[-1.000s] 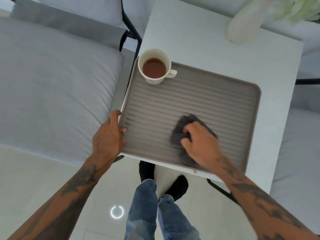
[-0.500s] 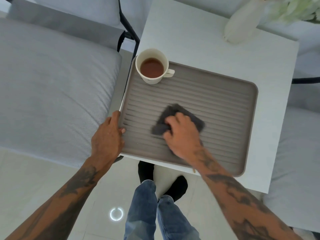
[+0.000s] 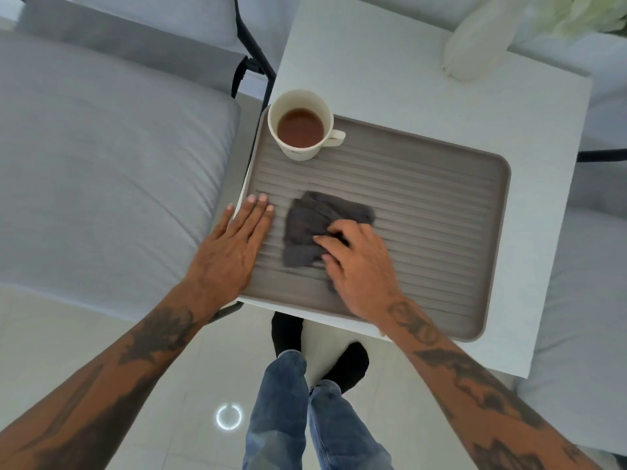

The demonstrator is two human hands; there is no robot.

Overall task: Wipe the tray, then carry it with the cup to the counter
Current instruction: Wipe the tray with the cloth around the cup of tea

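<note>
Here the ridged grey-brown tray (image 3: 424, 205) carries a cream cup (image 3: 300, 125).

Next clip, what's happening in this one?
A person stands at a small white table wiping a ribbed grey tray. The right hand holds a dark grey cloth down on the tray near its middle, fingers curled on the fabric. The left hand lies flat with straight fingers on the tray's left edge. A cup of brown drink sits upright in the far left corner of the tray. Nothing has been lifted yet.
</note>
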